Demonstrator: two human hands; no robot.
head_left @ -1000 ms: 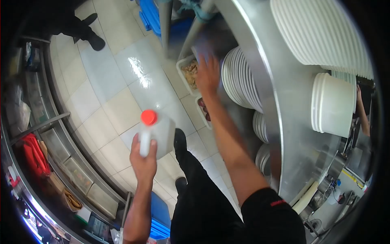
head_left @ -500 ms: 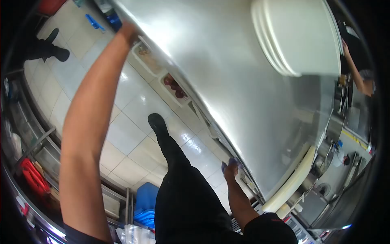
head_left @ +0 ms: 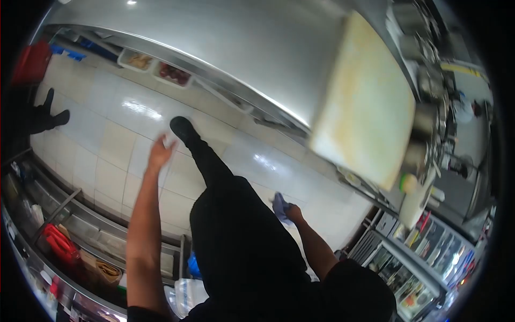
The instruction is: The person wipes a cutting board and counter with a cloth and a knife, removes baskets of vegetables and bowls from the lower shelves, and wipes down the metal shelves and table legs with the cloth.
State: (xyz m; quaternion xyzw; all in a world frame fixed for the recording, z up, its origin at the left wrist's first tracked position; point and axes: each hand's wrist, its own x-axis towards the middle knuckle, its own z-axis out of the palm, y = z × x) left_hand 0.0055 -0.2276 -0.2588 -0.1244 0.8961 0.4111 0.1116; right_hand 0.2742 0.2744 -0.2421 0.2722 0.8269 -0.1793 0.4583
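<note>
My left hand [head_left: 161, 152] hangs over the tiled floor beside my forward shoe [head_left: 183, 130]. Its fingers are apart and hold nothing. My right hand [head_left: 293, 213] is closed round a bunched purple-grey cloth [head_left: 280, 207], low by my right thigh and apart from the counter. Ahead runs a steel counter [head_left: 230, 37]. On its right end lies a thick, pale cutting board [head_left: 365, 107] with yellowish stains.
Below the counter sit a tub of dark red items [head_left: 173, 74] and a tub of pale food [head_left: 137, 60]. Another person's shoes [head_left: 60, 117] stand at far left. Steel shelving with a red item [head_left: 61, 244] lines the lower left. Pots [head_left: 427, 81] and a glass-front fridge [head_left: 432, 247] are at right.
My left hand has come away from the counter edge to hang over the floor. The view has turned, bringing the cutting board in; the white stack has left it. The cloth stays in my right hand.
</note>
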